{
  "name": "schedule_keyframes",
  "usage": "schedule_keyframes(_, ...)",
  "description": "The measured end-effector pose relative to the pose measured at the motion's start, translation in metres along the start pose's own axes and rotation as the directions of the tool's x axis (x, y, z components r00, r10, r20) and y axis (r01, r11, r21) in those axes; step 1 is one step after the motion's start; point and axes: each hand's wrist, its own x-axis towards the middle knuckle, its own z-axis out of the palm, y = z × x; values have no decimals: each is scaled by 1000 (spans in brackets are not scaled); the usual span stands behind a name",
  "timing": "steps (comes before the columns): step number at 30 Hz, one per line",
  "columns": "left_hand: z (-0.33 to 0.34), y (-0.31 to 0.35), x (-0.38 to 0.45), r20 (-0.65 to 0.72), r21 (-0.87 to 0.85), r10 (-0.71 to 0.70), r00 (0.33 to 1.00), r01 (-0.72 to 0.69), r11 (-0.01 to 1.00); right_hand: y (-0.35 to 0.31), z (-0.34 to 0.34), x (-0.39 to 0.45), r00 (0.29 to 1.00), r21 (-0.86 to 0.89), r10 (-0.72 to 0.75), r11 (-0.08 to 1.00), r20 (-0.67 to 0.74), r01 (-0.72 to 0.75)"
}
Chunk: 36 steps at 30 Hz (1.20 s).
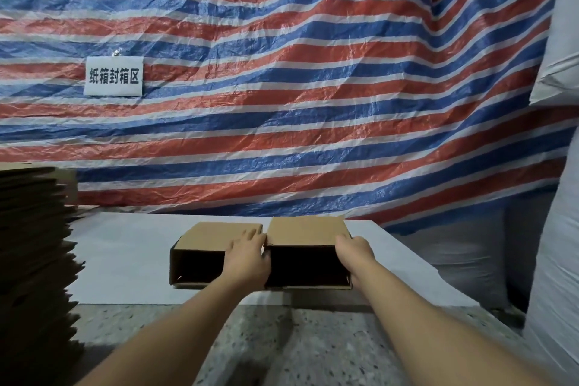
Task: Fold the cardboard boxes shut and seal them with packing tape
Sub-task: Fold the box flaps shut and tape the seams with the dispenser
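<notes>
White table (125, 254): box (300, 230) between both grips.

Red-white-blue striped tarp (313, 88); brown boxes (300, 230)

Two open brown boxes (263, 247) touching, side by side.

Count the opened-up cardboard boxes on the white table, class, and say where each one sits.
2. The left box lies under the left hand; the right box sits beside it, gripped at its right edge by the right hand. The flat cardboard stack at far left isn't counted.
</notes>
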Motion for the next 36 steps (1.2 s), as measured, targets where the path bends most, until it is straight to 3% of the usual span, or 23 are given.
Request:
schedule_keyframes(5, 31, -25, 19, 30, 88, -1, 1000, -1, 996, 14, 26, 34, 999, -22, 28, 999, 31, -28)
schedule_keyframes(11, 44, -40, 29, -91, 157, 65, 994, -50, 986, 25, 49, 52, 995, -65, 14, 998, 98, -8)
schedule_keyframes(19, 41, -43, 34, -46, 266, 63, 997, -48, 963, 15, 46, 50, 998, -212, 5, 977, 65, 9)
schedule_keyframes(29, -26, 4, -32, -63, 259, 104, 993, -85, 962, -21, -3, -20, 998, -244, -62, 968, -17, 56)
schedule_keyframes(36, -123, 56, -124, -211, 188, 186, 960, -147, 971, -59, -51, -137, 975, -280, -210, 934, 68, 221)
